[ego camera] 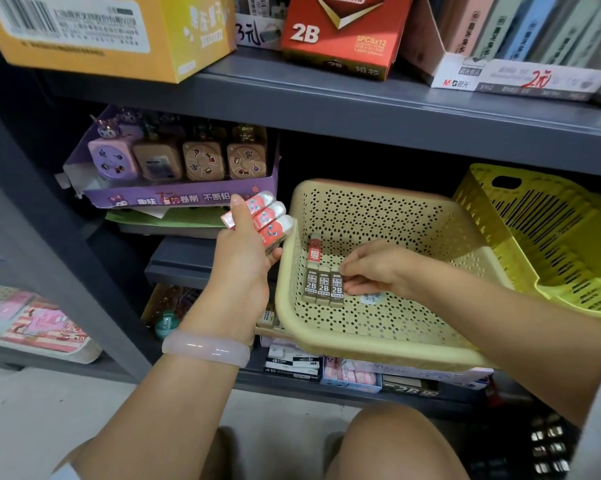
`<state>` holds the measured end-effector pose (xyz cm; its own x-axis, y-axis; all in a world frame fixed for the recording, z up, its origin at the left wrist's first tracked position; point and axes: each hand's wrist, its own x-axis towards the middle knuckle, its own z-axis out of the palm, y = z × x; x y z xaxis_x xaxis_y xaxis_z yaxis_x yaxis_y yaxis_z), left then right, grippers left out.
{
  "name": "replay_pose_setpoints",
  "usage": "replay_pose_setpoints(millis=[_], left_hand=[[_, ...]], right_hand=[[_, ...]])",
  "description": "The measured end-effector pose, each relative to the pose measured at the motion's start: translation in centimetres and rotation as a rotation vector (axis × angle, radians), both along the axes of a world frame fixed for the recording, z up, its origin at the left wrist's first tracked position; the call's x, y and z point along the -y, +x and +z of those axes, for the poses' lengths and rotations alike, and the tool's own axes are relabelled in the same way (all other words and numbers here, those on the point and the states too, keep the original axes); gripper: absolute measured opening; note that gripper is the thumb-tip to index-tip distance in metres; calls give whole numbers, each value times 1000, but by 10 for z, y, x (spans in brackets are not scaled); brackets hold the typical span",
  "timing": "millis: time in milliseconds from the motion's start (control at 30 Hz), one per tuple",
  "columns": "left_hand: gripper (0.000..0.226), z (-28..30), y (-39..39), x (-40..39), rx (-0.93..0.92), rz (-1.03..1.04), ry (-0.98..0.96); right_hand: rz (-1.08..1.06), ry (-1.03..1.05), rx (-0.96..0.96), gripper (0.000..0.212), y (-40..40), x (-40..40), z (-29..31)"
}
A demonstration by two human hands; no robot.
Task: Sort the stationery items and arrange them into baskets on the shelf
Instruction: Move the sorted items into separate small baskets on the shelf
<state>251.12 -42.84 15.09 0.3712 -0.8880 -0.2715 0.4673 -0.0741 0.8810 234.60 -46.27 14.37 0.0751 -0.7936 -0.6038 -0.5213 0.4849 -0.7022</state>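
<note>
A beige perforated basket (378, 216) juts out from the middle shelf. On its floor lie three brown 2B lead cases (322, 285) side by side, with one red case (315, 250) just behind them. My right hand (375, 270) reaches into the basket, and its curled fingers pinch the rightmost brown case. Left of the basket's rim, my left hand (245, 254) grips three red-and-white cases (270, 218) stacked together.
A stack of yellow baskets (548, 233) stands to the right. A purple tray of sharpeners (174, 161) sits at the left of the shelf. Boxes line the upper shelf (327, 109), including a red 2B box (344, 32). Eraser packs (292, 363) lie on the shelf below.
</note>
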Motion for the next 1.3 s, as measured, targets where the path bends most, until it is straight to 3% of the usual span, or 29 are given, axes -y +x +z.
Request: replay_pose_setpoints(millis=[167, 267, 433, 633, 733, 867, 1033, 1167, 1300], left_hand=[[38, 2, 0, -1, -2, -6, -3], [37, 3, 0, -3, 14, -19, -22], [37, 5, -2, -5, 31, -13, -47], [36, 5, -2, -4, 14, 18, -2], [41, 5, -2, -4, 18, 12, 11], [37, 4, 2, -5, 34, 7, 2], [36, 1, 4, -1, 25, 20, 35], [37, 0, 5, 3, 25, 18, 48], [38, -1, 7, 5, 46, 10, 36]], right_hand=[[12, -12, 12, 15, -3, -2, 1], [76, -186, 3, 12, -1, -4, 14], [143, -460, 370, 10, 36, -14, 46], [206, -553, 281, 14, 55, -23, 47], [161, -525, 380, 13, 50, -22, 45], [-134, -491, 548, 10, 30, -3, 47], [-281, -474, 205, 17, 11, 25, 27], [-170, -340, -77, 18, 15, 34, 9], [-104, -278, -178, 23, 24, 35, 3]])
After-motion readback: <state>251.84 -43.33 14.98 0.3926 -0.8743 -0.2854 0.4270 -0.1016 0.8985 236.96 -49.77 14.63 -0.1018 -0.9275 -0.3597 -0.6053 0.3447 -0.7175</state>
